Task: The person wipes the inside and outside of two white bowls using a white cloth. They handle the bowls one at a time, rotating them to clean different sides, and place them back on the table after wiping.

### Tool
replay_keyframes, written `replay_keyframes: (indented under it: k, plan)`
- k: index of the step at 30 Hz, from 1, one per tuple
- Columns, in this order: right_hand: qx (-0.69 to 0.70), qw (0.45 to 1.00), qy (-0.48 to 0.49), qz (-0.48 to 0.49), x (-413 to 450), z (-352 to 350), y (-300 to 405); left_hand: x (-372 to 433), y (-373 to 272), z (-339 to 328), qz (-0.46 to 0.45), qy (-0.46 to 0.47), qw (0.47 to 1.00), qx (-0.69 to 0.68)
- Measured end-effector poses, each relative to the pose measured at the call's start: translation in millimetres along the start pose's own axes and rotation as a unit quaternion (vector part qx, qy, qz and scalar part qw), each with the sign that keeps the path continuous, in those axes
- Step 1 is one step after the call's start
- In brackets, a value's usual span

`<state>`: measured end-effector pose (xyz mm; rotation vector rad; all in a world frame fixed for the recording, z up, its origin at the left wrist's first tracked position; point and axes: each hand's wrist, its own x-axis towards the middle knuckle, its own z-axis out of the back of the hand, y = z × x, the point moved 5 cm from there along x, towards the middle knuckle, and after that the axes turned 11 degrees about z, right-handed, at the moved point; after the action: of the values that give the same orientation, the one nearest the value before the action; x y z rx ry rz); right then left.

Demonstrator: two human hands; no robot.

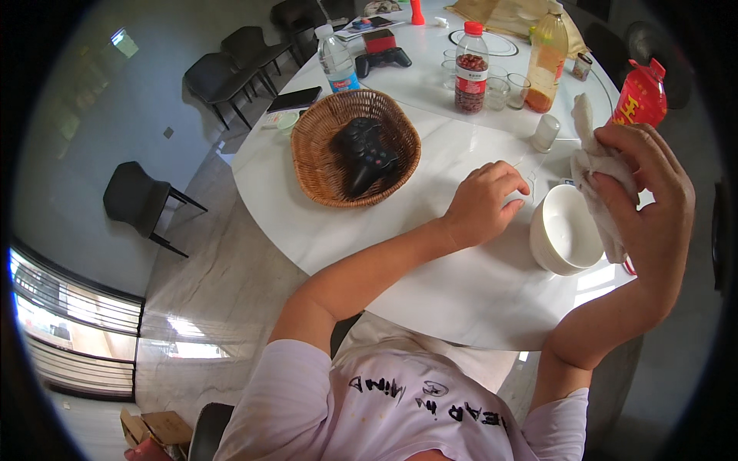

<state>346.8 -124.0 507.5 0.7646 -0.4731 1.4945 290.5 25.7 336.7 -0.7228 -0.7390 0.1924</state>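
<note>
My right hand [657, 173] is raised at the right, pinching a bunched white cloth [597, 167] between thumb and fingers. One end of the cloth sticks up and the other hangs down beside the rim of a white bowl [545, 245]. The bowl stands upright on the table, and no contents show in it. My left hand [484, 201] is just left of the bowl, apart from it. Its fingers are loosely curled, the thumb stands away from them, and it holds nothing. Behind the bowl stands a small whitish cup-like container [545, 133].
On the white marble-look table [444, 299], a wicker basket [308, 152] holds a black game controller [369, 152]. Behind are a water bottle [337, 57], a red-capped bottle [473, 66], glasses [497, 93], an oil bottle [545, 63], a red package [643, 95] and another controller [383, 59].
</note>
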Motion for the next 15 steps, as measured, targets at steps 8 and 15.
replay_keyframes:
  k: [8, 15]
  plan:
    - [-0.021, 0.999, 0.026, 0.013, 8, -14, 8, -16, -8, 7, -0.057, -0.009, 0.998, -0.028]
    - [-0.001, 0.998, 0.061, -0.013, 11, -38, 5, -15, 23, 0, 0.208, 0.081, 0.896, -0.384]
